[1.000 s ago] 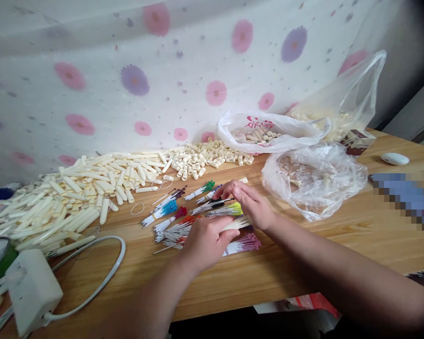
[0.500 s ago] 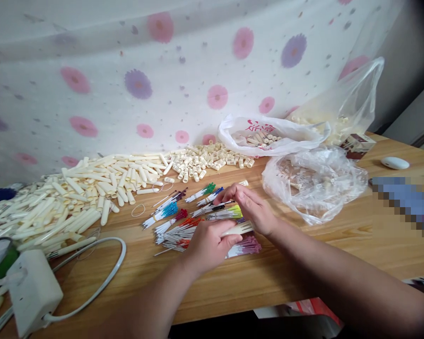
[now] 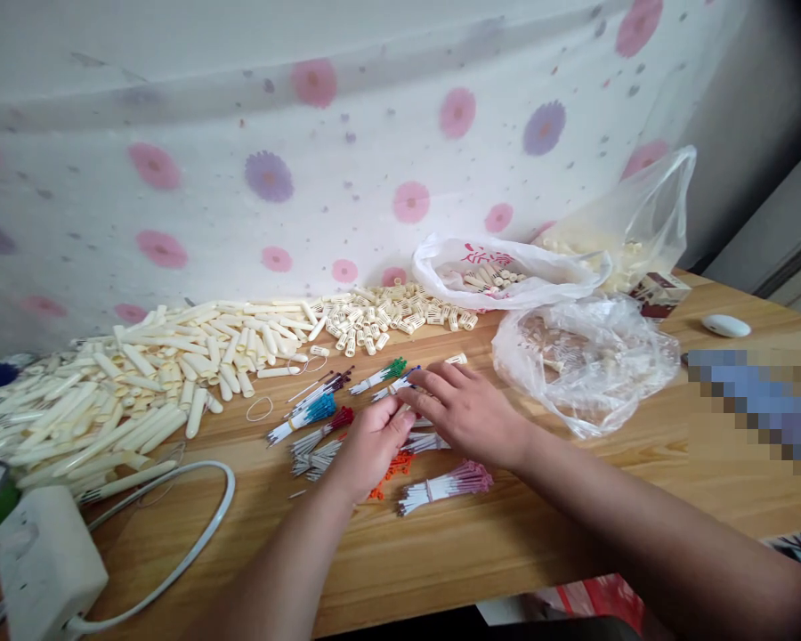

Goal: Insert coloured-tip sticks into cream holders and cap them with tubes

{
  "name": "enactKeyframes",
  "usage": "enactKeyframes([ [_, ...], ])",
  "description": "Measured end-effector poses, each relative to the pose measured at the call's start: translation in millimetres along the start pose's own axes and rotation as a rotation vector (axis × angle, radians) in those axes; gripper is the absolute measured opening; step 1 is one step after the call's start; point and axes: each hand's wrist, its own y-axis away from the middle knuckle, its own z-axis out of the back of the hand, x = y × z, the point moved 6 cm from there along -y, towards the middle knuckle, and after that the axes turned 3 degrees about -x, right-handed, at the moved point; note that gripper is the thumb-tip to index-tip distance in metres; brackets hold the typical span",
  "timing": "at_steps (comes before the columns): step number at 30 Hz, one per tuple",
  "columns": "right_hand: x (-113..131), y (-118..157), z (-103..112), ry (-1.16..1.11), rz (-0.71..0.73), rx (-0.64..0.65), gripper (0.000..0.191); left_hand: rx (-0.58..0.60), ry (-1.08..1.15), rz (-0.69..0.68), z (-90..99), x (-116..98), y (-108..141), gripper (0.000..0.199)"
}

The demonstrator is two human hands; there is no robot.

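Observation:
My left hand (image 3: 372, 442) is closed over the bundles at the middle of the table, its thumb and fingers bent together. Whatever it grips is hidden. My right hand (image 3: 471, 414) reaches across to it, fingers bent and their tips touching or close to the left fingertips; what lies under them cannot be made out. Around the hands lie bundles of thin white sticks with coloured heads: pink (image 3: 444, 488), orange (image 3: 393, 472), light blue (image 3: 307, 417), dark red (image 3: 327, 429), green (image 3: 379, 376) and dark purple (image 3: 324, 389).
Cream tubes (image 3: 193, 356) are heaped at the left, with slotted cream pieces (image 3: 400, 312) behind. A white bag (image 3: 547, 287), a clear bag (image 3: 594, 365) and a white oval object (image 3: 725, 326) lie right. A power strip (image 3: 50, 561) with its cable sits front left.
Both hands have moved closer together, the left one slightly up and left. The cream tube seen in my left hand before is now hidden. More of the pink bundle shows. The view has shifted slightly.

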Motion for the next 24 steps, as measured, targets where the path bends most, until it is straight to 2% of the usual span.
enactKeyframes([
  [3,1,-1,-16,0.14,0.0,0.132,0.024,0.064,-0.057,-0.029,-10.2,0,3,0.028],
  [6,-2,-7,-27,0.146,-0.03,0.304,0.024,-0.001,-0.383,-0.096,-15.2,-4,6,0.021],
  [9,-8,-12,-33,0.073,-0.135,0.555,0.016,-0.045,-0.763,-0.129,-18.5,-7,7,0.019],
  [11,-10,-12,-32,0.038,-0.182,0.657,0.012,-0.043,-0.886,-0.159,-19.4,-8,8,0.019],
  [13,-11,-13,-26,0.058,-0.179,0.589,0.015,-0.055,-0.861,-0.131,-15.4,-6,7,0.019],
  [16,-7,-10,-16,0.114,-0.084,0.361,0.027,-0.006,-0.606,-0.118,-13.8,-1,5,0.021],
  [17,-5,-8,-15,0.125,-0.052,0.324,0.029,0.025,-0.537,-0.137,-15.9,0,5,0.021],
  [19,-6,-4,-18,0.118,-0.077,0.387,0.025,0.055,-0.542,-0.168,-21.2,-1,5,0.021],
  [21,-8,-4,-20,0.103,-0.164,0.507,0.019,0.029,-0.7,-0.171,-24.7,-5,6,0.021],
  [24,-5,-8,-9,0.086,-0.222,0.586,0.017,-0.032,-0.839,-0.22,-22.3,-26,19,0.024],
])
